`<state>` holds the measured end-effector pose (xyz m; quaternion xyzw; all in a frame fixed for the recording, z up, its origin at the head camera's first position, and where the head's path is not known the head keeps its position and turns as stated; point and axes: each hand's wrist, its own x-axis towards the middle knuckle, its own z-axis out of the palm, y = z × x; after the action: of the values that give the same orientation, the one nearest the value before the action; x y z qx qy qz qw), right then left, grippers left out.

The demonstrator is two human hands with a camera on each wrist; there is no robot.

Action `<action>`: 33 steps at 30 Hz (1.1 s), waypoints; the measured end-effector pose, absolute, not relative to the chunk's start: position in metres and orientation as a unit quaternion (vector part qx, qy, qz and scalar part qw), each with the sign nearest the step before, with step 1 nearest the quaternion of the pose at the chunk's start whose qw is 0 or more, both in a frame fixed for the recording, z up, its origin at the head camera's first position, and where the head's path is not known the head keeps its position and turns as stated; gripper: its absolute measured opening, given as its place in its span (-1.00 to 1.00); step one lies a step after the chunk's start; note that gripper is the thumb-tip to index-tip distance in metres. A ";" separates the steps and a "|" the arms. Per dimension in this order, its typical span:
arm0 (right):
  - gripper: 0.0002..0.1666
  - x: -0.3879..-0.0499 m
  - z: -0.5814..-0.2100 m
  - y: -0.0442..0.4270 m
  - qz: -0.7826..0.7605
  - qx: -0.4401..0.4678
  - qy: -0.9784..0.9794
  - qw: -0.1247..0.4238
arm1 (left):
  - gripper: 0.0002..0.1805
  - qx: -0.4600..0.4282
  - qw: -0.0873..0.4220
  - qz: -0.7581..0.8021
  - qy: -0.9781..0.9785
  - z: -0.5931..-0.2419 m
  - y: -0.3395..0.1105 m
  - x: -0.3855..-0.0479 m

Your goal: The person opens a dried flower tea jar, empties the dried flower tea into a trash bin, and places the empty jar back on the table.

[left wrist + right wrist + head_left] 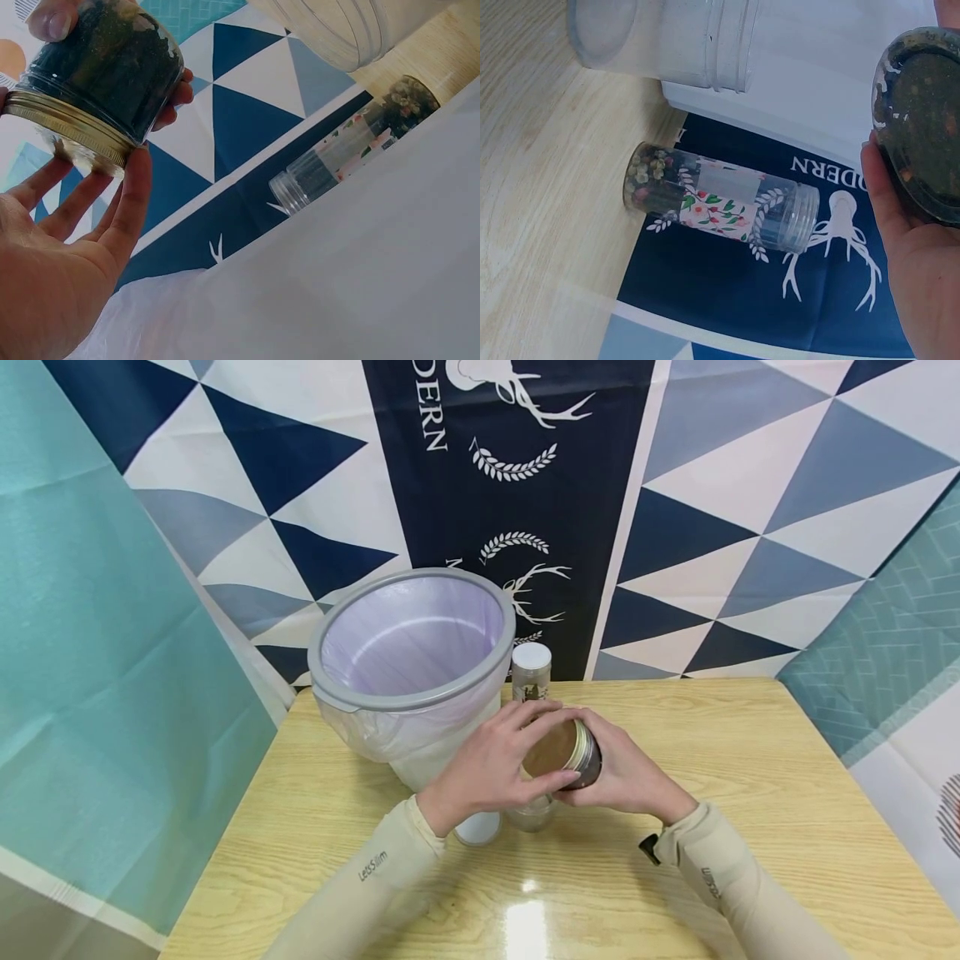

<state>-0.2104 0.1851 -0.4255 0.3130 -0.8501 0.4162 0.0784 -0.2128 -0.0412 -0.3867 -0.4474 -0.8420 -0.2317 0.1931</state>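
The left hand [487, 764] grips the gold lid [73, 125] of a tilted, dark-filled jar [589, 763], the right hand [628, 770] its body, above the desk [750, 777]. At eleven o'clock from it stands a white-capped container [532, 673]; at ten, a bin [411, 701] (lined with plastic).

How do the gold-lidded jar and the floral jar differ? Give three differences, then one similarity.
The gold-lidded jar is squat; the floral jar is tall and narrow.
The gold-lidded jar is held tilted; the floral jar stands on the table.
The gold-lidded jar looks mostly dark; the floral jar is largely clear above its contents.
Both have see-through walls.
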 end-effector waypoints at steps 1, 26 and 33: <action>0.15 -0.210 -0.426 0.185 0.417 0.312 -0.850 0.076 | -0.27 -0.448 0.193 -0.231 -0.842 -0.387 -0.041 -0.213; 0.13 -0.209 -0.424 0.188 0.429 0.304 -0.847 0.080 | -0.26 -0.442 0.214 -0.232 -0.840 -0.381 -0.042 -0.213; 0.12 -0.208 -0.423 0.189 0.433 0.302 -0.846 0.079 | -0.23 -0.441 0.216 -0.241 -0.837 -0.381 -0.048 -0.210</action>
<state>-0.2079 0.1890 -0.4231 0.3016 -0.8458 0.4329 0.0794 -0.2103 -0.0479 -0.3811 -0.4414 -0.8369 -0.2407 0.2163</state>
